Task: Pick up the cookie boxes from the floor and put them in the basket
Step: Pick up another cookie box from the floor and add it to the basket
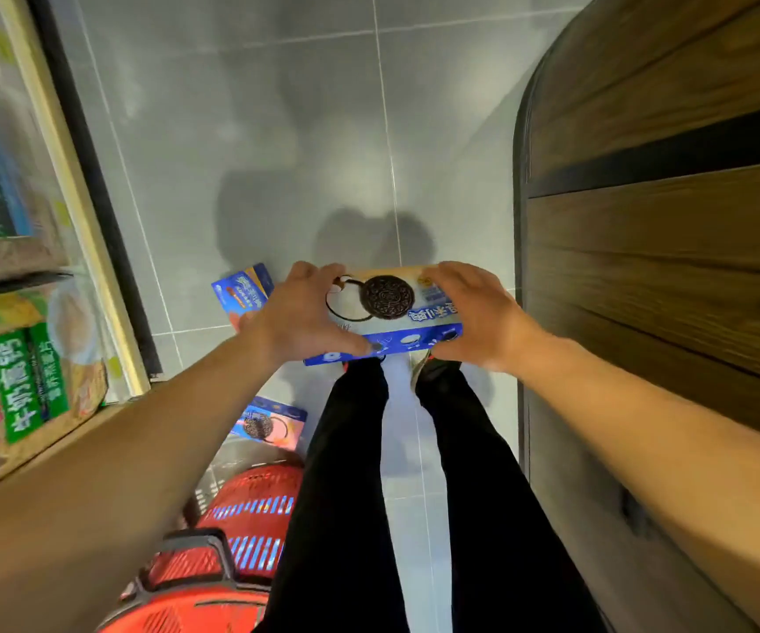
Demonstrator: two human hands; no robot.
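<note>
A cookie box [391,308], cream on top with a dark sandwich cookie printed on it and a blue side, is held above my feet. My left hand [305,312] grips its left end and my right hand [469,308] grips its right end, fingers curled over the far edge. A blue cookie box [243,292] lies on the grey floor just left of my left hand. Another blue and pink cookie box [268,424] lies on the floor beside my left leg. The red plastic basket [250,509] stands on the floor at the lower left, partly behind my left forearm.
A shop shelf [72,185] with packaged goods runs along the left. A dark wooden counter [665,221] with a rounded corner runs along the right. My legs in black trousers [346,472] stand on the narrow tiled aisle [323,107] between them.
</note>
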